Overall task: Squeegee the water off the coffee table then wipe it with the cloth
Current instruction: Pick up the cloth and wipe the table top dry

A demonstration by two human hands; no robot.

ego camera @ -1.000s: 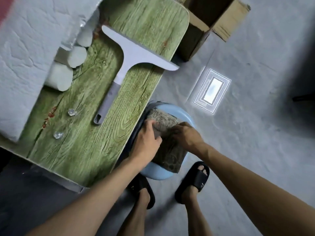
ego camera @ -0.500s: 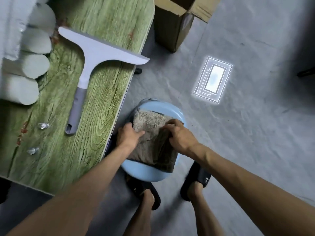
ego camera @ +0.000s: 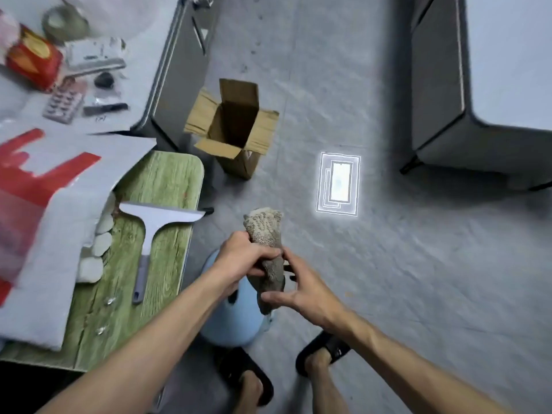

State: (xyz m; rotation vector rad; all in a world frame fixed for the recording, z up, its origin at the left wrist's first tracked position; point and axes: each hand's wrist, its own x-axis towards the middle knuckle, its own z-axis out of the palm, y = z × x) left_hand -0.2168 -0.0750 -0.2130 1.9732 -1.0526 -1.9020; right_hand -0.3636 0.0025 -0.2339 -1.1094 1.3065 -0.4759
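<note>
The grey-brown cloth [ego camera: 265, 231] is bunched into a roll and held up above the light blue basin [ego camera: 236, 321] on the floor. My left hand [ego camera: 242, 258] grips the cloth's middle. My right hand [ego camera: 298, 291] holds its lower end with thumb and fingers around it. The white squeegee [ego camera: 155, 231] with a grey handle lies flat on the green wood-grain coffee table [ego camera: 167, 180], blade toward the far end. A few water drops [ego camera: 109, 300] sit on the table near the handle.
A white padded sheet [ego camera: 44, 264] and white rolls [ego camera: 101, 243] cover the table's left part. An open cardboard box [ego camera: 233, 127] stands on the grey floor beyond the table. Grey furniture [ego camera: 442, 85] stands at right, a cluttered white surface [ego camera: 59, 70] at far left.
The cloth has been lifted out of the basin and gathered from flat into a roll between both hands. The view has pulled back and up, showing more of the room.
</note>
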